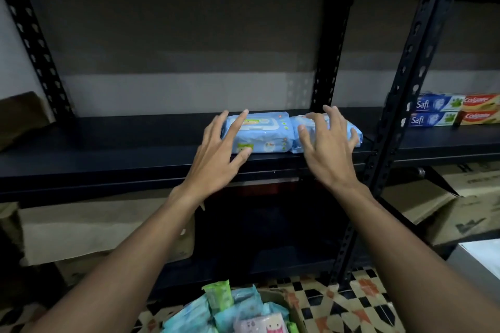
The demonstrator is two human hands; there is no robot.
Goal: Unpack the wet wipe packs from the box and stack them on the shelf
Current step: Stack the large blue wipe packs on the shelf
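Note:
Two light blue wet wipe packs lie side by side on the black shelf (108, 154). My left hand (216, 159) is spread with straight fingers over the left pack (265, 135), fingertips at its left end. My right hand (327, 149) hovers with fingers spread and slightly bent over the right pack (354, 132), covering most of it; I cannot tell whether it touches. Neither hand grips a pack. At the bottom, the cardboard box (292, 303) holds several more wipe packs (235, 308) in blue, green and pink.
Black slotted uprights (405, 105) frame the shelf bay. Toothpaste boxes (454, 113) are stacked on the adjacent shelf to the right. Cardboard cartons (460, 203) sit on the lower level at right and left. A patterned tile floor (359, 305) lies below.

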